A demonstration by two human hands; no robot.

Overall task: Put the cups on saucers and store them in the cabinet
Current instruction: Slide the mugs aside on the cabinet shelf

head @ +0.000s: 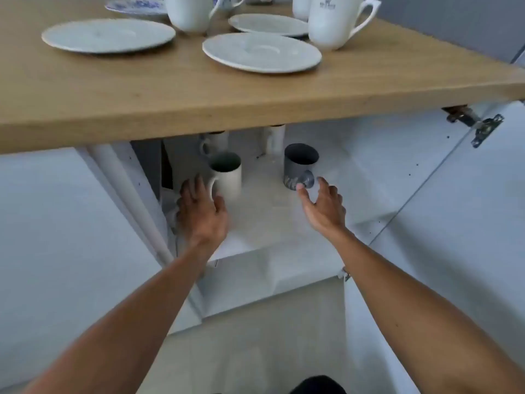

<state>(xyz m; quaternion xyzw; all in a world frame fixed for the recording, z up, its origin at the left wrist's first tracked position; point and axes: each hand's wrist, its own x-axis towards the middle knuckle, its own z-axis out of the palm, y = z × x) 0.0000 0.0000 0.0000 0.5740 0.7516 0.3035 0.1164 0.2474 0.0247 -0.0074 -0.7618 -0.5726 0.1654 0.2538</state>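
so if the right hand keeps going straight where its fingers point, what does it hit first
Most likely the grey mug: the right hand is open, its fingertips right by the mug's handle, though actual contact is unclear.

Both bare forearms reach forward and slightly inward from the bottom corners of the view, stretched nearly straight. The left hand [202, 211] is seen from the back, wrist straight, fingers [196, 186] spread and lightly curled, the thumb [220, 204] angled toward the right — loose, nothing closed in its grasp. The right hand [324, 204] is turned with the thumb side toward the left, fingers extended forward and a little apart, the thumb tip [299, 188] pointing ahead — also empty and unclenched. The two hands are well apart, at about the same reach
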